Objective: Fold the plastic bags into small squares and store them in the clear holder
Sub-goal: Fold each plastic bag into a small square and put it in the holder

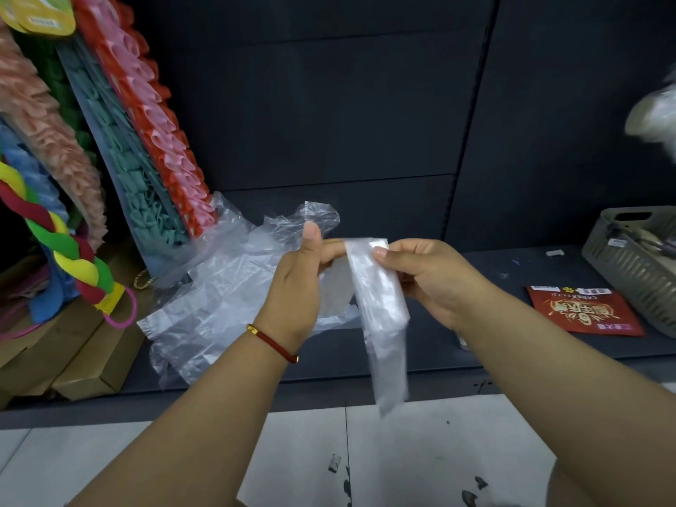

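Pinching the top of a folded plastic strip (380, 305) between them, the left hand (296, 287) and right hand (424, 276) held it above the dark shelf (475, 323), fingers curled tight on its upper end; loose bags (219, 287) lay behind, a grey basket (636, 272) stood far right

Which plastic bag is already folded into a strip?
The folded bag pinched by both hands, hanging down; the loose bags lie spread flat on the shelf behind.

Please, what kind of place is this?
Probably a small shop or its stockroom: dark metal shelving, packaged colourful hair accessories leaning at the left, cardboard boxes beneath them, and a grey basket on the shelf.
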Available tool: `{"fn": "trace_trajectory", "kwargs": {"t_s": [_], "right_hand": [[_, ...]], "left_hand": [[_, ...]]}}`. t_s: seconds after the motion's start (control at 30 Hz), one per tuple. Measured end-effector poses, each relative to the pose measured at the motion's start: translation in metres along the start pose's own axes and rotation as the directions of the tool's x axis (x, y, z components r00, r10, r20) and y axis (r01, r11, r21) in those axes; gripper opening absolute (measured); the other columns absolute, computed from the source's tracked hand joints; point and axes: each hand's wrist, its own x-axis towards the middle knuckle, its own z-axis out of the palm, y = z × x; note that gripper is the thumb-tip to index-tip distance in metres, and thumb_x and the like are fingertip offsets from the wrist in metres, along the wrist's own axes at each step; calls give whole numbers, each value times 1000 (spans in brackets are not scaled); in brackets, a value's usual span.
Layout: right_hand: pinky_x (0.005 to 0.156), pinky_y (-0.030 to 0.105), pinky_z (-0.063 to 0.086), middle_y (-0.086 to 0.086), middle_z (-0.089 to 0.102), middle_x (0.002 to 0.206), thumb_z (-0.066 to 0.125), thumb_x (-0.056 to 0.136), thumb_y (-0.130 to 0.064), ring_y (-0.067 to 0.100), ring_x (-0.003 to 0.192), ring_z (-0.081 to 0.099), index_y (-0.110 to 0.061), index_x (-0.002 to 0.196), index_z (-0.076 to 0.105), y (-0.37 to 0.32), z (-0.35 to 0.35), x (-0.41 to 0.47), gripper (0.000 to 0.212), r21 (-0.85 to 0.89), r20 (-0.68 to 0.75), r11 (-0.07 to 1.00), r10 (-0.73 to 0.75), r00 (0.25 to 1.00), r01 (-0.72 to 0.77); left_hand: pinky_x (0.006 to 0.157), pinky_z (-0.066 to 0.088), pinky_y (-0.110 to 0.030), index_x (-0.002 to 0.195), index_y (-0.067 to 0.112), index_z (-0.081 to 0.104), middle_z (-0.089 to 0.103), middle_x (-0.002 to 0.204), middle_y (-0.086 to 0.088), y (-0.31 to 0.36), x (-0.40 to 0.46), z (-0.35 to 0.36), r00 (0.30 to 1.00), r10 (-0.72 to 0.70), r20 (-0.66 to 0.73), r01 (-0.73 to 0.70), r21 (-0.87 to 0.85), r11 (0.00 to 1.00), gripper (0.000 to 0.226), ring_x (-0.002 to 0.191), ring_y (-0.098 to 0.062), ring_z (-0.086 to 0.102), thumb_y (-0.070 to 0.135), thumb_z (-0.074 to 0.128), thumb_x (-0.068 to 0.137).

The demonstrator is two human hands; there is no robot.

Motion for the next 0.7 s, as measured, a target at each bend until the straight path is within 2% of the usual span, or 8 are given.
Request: {"fn": "trace_trajectory", "kwargs": {"t_s": [0.07, 0.13, 0.23, 0.33, 0.43, 0.5, 0.7], "right_hand": [[72, 26, 54, 5, 71, 76, 68, 88, -15, 16, 70, 64, -4, 82, 67, 2, -1, 0, 13, -30, -10, 999, -29, 1000, 28], [75, 28, 56, 7, 71, 79, 69, 88, -15, 18, 74, 65, -4, 81, 67, 4, -3, 0, 13, -48, -24, 998, -47, 999, 45], [90, 41, 54, 12, 73, 88, 71, 86, -18, 24, 84, 64, -9, 78, 68, 9, -4, 1, 12, -69, -42, 997, -44, 998, 41], [98, 44, 50, 15, 72, 95, 73, 84, -19, 24, 89, 64, -10, 76, 69, 11, -1, 0, 13, -53, -44, 998, -27, 999, 24], [94, 38, 53, 18, 70, 94, 71, 86, -14, 24, 88, 64, -5, 78, 66, 12, 3, -2, 13, -27, -26, 999, -38, 999, 37], [89, 34, 55, 18, 69, 91, 71, 86, -11, 24, 86, 65, -2, 78, 64, 12, 5, -3, 13, -25, -24, 997, -70, 997, 70], [77, 28, 58, 16, 70, 85, 74, 81, -2, 21, 78, 67, 0, 82, 64, 9, 7, -5, 10, -61, -45, 983, -178, 983, 175]], "left_hand": [[96, 50, -36, 110, 10, 72, 74, 107, -8, -2, 2, 1, 992, -125, -12, 122, -134, 983, 69, 107, -20, 68, 59, 26, 93], [94, 53, -43, 113, 2, 68, 73, 107, -17, 1, 3, 5, 979, -203, -16, 192, -255, 948, 62, 104, -27, 69, 51, 33, 98], [88, 58, -42, 110, -9, 65, 71, 105, -25, 4, 1, 14, 968, -246, -50, 208, -388, 898, 49, 95, -30, 70, 34, 45, 99], [88, 56, -43, 108, -10, 65, 71, 99, -24, 1, 0, 18, 961, -265, -81, 202, -450, 870, 37, 90, -31, 69, 23, 53, 97], [74, 60, -34, 96, -4, 67, 72, 83, -15, -3, 0, 18, 961, -260, -94, 184, -485, 855, 17, 77, -23, 69, 8, 56, 95], [67, 59, -31, 91, -1, 68, 72, 80, -13, -4, -1, 19, 966, -244, -87, 174, -480, 860, 14, 72, -21, 69, 0, 55, 93], [73, 59, -31, 94, 1, 70, 73, 84, -12, -4, 2, 16, 976, -172, -135, 102, -417, 903, 19, 79, -23, 69, -11, 55, 89]]}}
